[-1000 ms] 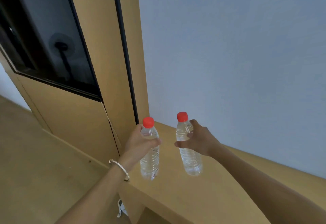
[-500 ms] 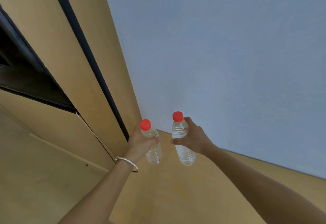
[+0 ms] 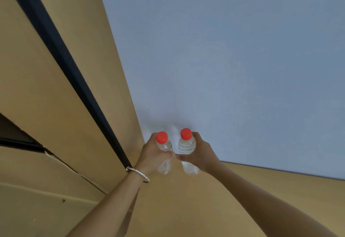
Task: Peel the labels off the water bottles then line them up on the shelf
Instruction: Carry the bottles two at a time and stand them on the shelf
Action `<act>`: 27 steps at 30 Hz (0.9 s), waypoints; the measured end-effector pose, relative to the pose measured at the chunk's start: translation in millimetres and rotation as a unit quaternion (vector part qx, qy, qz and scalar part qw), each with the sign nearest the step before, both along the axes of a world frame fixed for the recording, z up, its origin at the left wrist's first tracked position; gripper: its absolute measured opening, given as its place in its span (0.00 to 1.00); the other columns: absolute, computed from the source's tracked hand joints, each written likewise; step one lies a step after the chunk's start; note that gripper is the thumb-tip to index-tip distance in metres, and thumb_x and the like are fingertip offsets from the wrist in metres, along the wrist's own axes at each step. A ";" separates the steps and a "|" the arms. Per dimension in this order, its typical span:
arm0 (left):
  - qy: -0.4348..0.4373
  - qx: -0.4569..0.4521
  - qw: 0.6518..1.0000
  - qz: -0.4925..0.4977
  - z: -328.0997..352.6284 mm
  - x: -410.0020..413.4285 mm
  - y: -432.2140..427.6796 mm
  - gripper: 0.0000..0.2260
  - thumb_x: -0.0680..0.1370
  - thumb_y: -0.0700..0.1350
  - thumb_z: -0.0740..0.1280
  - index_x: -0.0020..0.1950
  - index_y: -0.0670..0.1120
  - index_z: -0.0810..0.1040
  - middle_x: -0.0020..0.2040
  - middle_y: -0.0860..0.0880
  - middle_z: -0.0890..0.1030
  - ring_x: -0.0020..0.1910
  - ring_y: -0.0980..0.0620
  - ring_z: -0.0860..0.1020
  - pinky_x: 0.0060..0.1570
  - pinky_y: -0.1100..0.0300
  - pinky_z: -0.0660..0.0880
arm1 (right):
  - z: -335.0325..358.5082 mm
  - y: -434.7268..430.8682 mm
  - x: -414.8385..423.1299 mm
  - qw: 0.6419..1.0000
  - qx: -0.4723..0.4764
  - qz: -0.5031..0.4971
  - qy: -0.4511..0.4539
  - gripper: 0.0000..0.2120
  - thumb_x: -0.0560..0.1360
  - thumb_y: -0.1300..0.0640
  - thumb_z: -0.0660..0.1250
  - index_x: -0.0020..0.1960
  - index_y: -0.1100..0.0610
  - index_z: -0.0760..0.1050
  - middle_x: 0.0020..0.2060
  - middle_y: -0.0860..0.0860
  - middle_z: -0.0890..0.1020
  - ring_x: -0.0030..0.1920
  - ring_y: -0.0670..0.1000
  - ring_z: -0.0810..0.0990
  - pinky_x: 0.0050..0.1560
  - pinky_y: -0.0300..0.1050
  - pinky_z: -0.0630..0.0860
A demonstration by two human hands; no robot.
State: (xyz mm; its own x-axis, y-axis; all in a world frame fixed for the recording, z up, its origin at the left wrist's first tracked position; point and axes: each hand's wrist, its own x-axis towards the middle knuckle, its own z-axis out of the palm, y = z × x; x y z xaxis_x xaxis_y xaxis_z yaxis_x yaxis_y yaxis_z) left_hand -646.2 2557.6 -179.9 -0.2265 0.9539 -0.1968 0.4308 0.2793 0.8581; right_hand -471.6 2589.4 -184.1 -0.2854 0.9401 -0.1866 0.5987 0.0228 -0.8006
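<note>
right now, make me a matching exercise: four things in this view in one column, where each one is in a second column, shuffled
1 left clear plastic water bottle with red cap
2 right clear plastic water bottle with red cap
3 thin silver metal bangle
4 tan wooden shelf top

A round the left wrist
B gripped by the right hand
C below both bottles
D gripped by the left hand

Pairs: 1-D, 2-B, 3-A, 4-C
</note>
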 end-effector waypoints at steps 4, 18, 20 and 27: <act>-0.009 -0.010 1.000 -0.028 -8.6 -9.4 12.6 0.23 0.66 0.39 0.76 0.56 0.50 0.70 0.46 0.55 0.77 0.46 0.54 0.76 0.42 0.64 0.71 | -8.0 1.9 -12.6 1.000 -0.029 -0.010 0.008 0.37 0.64 0.52 0.79 0.66 0.51 0.62 0.53 0.46 0.76 0.54 0.49 0.76 0.54 0.43 0.74; -0.032 -0.005 0.994 -0.101 -25.4 -24.8 31.6 0.21 0.69 0.40 0.73 0.57 0.50 0.68 0.49 0.53 0.76 0.49 0.54 0.75 0.44 0.66 0.69 | -25.4 6.2 -33.3 0.997 -0.027 -0.065 0.010 0.31 0.65 0.55 0.78 0.58 0.49 0.62 0.47 0.41 0.74 0.48 0.45 0.75 0.41 0.32 0.69; -0.032 -0.005 0.994 -0.104 -27.5 -26.2 32.1 0.21 0.69 0.41 0.73 0.57 0.51 0.68 0.48 0.55 0.75 0.48 0.55 0.74 0.43 0.65 0.68 | -25.9 5.7 -32.4 0.997 -0.033 -0.069 0.007 0.31 0.65 0.55 0.78 0.59 0.48 0.62 0.47 0.41 0.74 0.49 0.46 0.76 0.43 0.35 0.70; -0.046 0.003 0.993 -0.107 -25.3 -26.9 28.4 0.20 0.70 0.39 0.72 0.57 0.51 0.68 0.48 0.54 0.74 0.47 0.55 0.74 0.42 0.66 0.67 | -29.4 -2.1 -34.6 0.995 -0.039 -0.090 0.006 0.33 0.65 0.54 0.78 0.62 0.49 0.63 0.50 0.43 0.76 0.49 0.42 0.76 0.44 0.33 0.71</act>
